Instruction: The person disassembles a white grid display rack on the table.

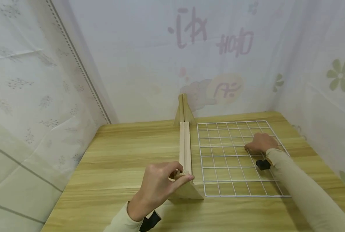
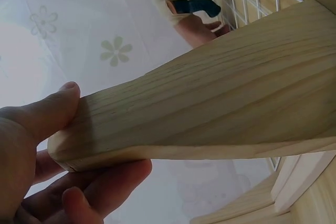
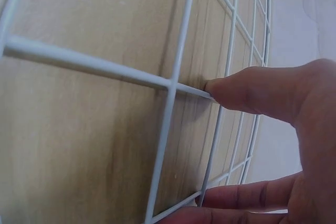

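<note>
A wooden stand lies on the table, with two parallel rails (image 1: 185, 145) joining a tapered end piece at each end. My left hand (image 1: 158, 182) grips the narrow top of the near end piece (image 2: 199, 98), thumb on one face and fingers on the other, as the left wrist view shows. To the right of the rails, a white wire grid panel (image 1: 225, 155) lies flat on the table. My right hand (image 1: 262, 143) holds it near its right side. In the right wrist view the thumb (image 3: 252, 90) is at one wire and the fingertips are at another.
The far end piece (image 1: 183, 109) of the stand rises close to the printed curtain (image 1: 131, 64) behind the table. More curtain hangs along the left and right sides. Wood-grain tabletop (image 1: 126, 148) extends left of the stand. Each wrist wears a black strap piece (image 1: 263, 164).
</note>
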`<state>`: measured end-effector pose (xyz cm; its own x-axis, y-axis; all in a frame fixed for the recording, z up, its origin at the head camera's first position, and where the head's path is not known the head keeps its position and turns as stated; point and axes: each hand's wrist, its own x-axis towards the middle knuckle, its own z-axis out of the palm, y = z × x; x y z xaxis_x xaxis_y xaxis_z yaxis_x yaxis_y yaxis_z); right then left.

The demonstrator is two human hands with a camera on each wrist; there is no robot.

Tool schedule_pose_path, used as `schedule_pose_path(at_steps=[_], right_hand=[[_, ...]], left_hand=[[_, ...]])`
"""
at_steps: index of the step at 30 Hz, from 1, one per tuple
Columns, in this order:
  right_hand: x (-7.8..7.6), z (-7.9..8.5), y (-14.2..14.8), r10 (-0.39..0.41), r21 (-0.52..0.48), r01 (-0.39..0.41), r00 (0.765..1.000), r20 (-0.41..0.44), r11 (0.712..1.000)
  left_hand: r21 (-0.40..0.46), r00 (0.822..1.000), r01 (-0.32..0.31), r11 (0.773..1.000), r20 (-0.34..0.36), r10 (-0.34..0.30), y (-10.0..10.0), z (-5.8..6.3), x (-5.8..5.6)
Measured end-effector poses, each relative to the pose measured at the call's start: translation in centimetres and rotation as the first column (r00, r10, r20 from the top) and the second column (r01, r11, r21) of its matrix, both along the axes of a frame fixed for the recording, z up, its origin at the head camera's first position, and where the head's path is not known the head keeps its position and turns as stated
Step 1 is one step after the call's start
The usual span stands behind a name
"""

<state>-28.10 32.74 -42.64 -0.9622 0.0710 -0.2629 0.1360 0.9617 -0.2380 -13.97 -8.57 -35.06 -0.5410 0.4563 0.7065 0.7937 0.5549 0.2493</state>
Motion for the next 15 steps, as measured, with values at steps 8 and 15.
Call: schedule_pose_path(at_steps=[8, 15], right_hand=[[-0.05, 0.09, -0.05, 0.016, -0.006, -0.016, 1.0, 0.011, 1.0], [-0.14, -0.14, -0.05, 0.051, -0.01, -0.051, 0.999, 0.015, 0.999]], left_hand=[[0.022, 1.0, -0.002, 1.0, -0.016, 0.002, 0.66, -0.16, 0.25], [0.017, 0.998, 0.038, 0.999, 0.056, -0.039, 0.4, -0.18, 0.29]])
